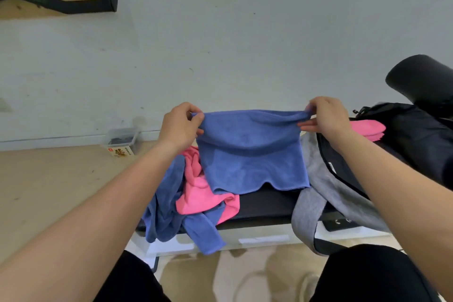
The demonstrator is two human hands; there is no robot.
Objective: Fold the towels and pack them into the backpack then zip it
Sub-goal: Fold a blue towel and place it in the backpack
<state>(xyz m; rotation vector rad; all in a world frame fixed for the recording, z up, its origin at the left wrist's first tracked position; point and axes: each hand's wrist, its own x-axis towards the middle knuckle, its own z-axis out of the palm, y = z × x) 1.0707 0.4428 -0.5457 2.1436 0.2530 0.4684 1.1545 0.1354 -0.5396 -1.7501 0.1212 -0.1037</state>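
Observation:
A blue towel (250, 152) hangs doubled over in the air above a dark bench (267, 206). My left hand (180, 127) pinches its top left corner and my right hand (323, 117) pinches its top right corner. Below on the left lies a heap of loose towels, a pink one (199, 193) and blue ones (166, 201). The black and grey backpack (402, 144) lies open on the right, with a folded pink towel (367, 130) showing in its mouth.
A grey strap of the backpack (306, 216) hangs over the bench's front edge. A black roll (421, 78) sits above the backpack at far right. A small clear box (121, 141) stands on the floor by the wall. My dark-trousered knees fill the bottom.

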